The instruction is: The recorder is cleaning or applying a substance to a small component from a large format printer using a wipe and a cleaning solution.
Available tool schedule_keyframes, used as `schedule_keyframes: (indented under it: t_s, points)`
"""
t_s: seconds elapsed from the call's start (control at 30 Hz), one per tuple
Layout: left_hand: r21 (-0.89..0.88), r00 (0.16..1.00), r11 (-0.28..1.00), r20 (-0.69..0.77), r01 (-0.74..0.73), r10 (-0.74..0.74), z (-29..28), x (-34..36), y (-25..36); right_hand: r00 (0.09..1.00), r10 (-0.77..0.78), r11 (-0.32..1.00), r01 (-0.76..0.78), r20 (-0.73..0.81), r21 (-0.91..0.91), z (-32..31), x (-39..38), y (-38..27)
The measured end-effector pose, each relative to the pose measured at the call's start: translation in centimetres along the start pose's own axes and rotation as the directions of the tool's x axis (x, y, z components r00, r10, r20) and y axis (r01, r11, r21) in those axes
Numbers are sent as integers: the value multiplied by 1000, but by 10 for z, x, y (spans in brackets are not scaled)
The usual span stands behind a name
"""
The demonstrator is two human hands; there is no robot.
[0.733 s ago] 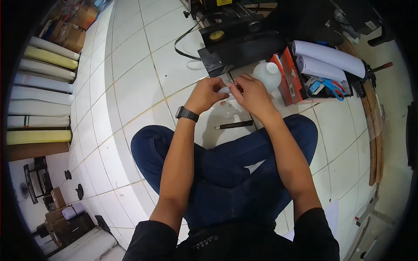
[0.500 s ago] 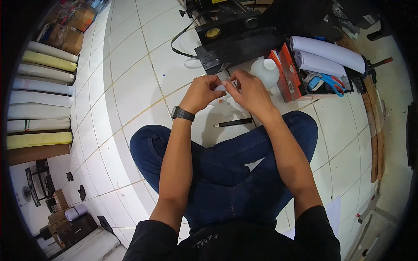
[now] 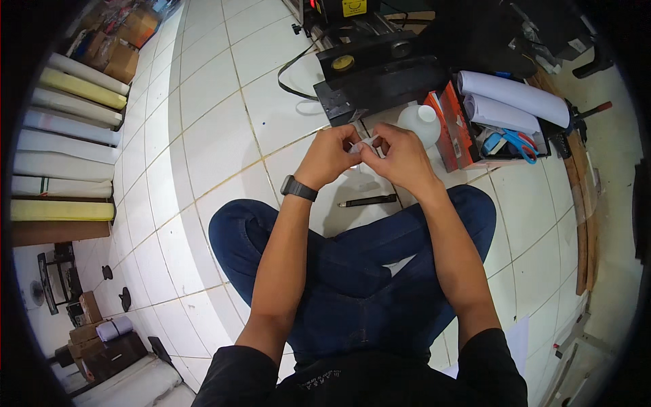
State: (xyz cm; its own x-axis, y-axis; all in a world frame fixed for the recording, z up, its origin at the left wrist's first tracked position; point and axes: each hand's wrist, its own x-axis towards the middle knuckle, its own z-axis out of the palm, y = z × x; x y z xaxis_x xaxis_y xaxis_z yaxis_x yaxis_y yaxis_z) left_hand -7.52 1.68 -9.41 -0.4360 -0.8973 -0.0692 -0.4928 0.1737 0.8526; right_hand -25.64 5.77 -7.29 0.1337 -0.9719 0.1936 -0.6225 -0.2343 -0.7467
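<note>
My left hand (image 3: 330, 157), with a black watch on the wrist, and my right hand (image 3: 401, 157) meet over the tiled floor in front of my crossed legs. Between their fingertips is a small, crumpled white piece (image 3: 361, 144), thin like tissue or plastic; its exact kind is unclear. The fingers of both hands are closed in a pinch on it. On the floor just below the hands lies a black utility knife (image 3: 367, 201). A white round bottle (image 3: 419, 125) stands right beyond my right hand.
Past the hands stands a black machine (image 3: 380, 85) with a cable (image 3: 288, 78). At the right, an orange and black box (image 3: 456, 132) holds white paper rolls (image 3: 513, 98) and blue-red scissors (image 3: 521, 144). Several material rolls (image 3: 64, 163) line the left side.
The view has shifted slightly, so the scene sits lower and farther right. My fingers have turned a little around the white piece, which shows more now. A small orange spot under them no longer shows.
</note>
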Motion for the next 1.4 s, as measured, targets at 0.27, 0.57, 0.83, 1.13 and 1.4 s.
schedule_keyframes:
  t_s: [0.27,0.57,0.83,1.13,1.4]
  points:
    - [27,1000,1000,-20,-14,15,-2,-2,6,993,-110,994,111,-50,22,-2,-1,0]
    - [-15,983,984,-56,-175,174,6,-1,1,1000,-9,990,9,-1,-137,-3,1,-4]
    - [-49,978,977,-51,-206,204,4,-3,7,995,97,985,-94,14,-145,1,-3,-7]
    - [-7,961,969,-131,-248,245,1,-1,-5,999,46,978,-39,29,-206,2,-1,-15]
    - [-345,970,924,-223,-167,92,-24,-6,31,730,394,901,-185,559,-393,-17,-25,30]
